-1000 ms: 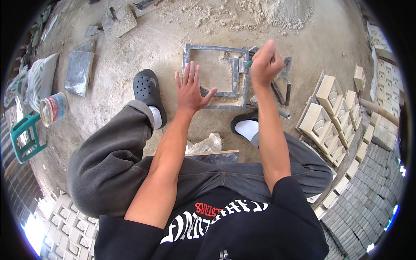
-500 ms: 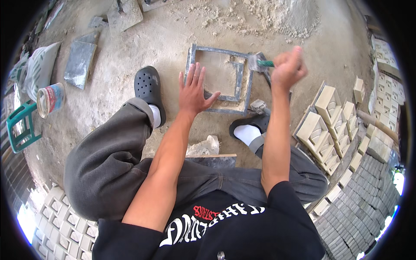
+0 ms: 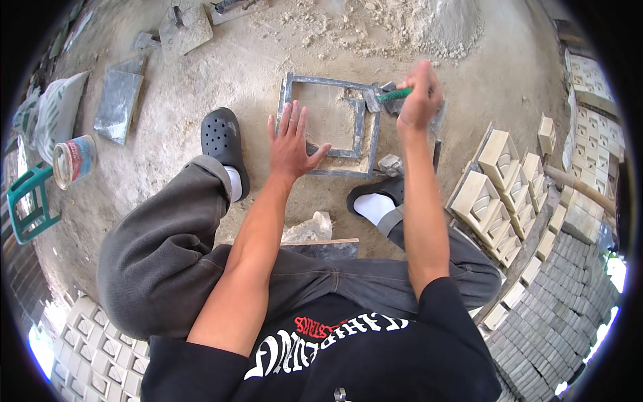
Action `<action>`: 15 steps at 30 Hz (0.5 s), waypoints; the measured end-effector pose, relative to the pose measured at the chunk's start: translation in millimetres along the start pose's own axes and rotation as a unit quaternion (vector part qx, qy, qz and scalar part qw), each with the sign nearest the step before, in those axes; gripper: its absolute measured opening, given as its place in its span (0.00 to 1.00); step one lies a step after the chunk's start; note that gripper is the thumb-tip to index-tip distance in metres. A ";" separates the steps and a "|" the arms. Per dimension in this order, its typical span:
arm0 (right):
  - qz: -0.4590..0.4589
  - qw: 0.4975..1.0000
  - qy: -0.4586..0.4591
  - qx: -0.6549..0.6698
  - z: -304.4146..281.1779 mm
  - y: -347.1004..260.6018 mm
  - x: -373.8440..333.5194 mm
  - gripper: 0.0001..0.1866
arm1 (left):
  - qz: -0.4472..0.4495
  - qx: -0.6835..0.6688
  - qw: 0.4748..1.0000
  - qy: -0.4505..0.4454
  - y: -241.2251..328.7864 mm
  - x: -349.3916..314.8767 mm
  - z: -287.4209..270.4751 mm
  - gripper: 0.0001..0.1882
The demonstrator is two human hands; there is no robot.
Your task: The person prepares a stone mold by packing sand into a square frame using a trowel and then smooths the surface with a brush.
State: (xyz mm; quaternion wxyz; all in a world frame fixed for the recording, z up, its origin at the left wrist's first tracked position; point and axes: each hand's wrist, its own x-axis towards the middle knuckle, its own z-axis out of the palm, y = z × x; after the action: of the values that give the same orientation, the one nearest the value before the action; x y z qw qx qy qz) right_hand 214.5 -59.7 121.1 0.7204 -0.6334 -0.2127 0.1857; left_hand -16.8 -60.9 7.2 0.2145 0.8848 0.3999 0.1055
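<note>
Left hand (image 3: 289, 149) spread, fingers apart, over the left side of a grey rectangular frame (image 3: 328, 82) on the dusty floor (image 3: 174, 134), right hand (image 3: 420, 106) wrapped around a green-handled, grey-headed hammer (image 3: 394, 95), its head at the frame's upper-right corner.

Even daylight, white side glare, bent rim seemingly soft.

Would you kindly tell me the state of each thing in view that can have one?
Left hand: open, fingers spread
Right hand: closed around green-handled tool
Green-handled tool: gripped, head at grey frame's right side
Grey frame: lying flat
Dark clogs: both worn
Pale powder: heaped loosely
Pale blocks: set in rows
</note>
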 end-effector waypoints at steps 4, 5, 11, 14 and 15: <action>0.023 0.986 0.152 0.065 4.8 0.1 -4.1 0.29 | -0.003 0.000 1.000 -0.003 0.3 0.3 -1.3 0.51; 0.022 0.988 0.131 0.074 7.2 -6.1 -3.9 0.30 | -0.006 0.001 1.000 -0.002 -0.5 -0.2 -1.2 0.51; -0.036 0.995 -0.003 0.089 17.3 -35.2 1.8 0.29 | -0.006 0.000 1.000 0.000 -2.6 0.2 -2.1 0.51; -0.077 0.991 -0.020 -0.110 17.2 7.5 -2.1 0.31 | -0.007 -0.011 1.000 -0.004 0.5 -0.9 1.1 0.50; -0.076 0.991 -0.020 -0.111 14.1 13.1 -2.1 0.31 | -0.008 -0.013 1.000 -0.004 0.8 -1.8 1.6 0.50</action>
State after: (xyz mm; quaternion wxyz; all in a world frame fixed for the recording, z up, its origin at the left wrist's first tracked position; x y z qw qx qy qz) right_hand 205.2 -47.4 109.5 0.6530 -0.6878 -0.2941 0.1188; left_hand -17.0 -63.2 6.1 0.2288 0.8790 0.4049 0.1053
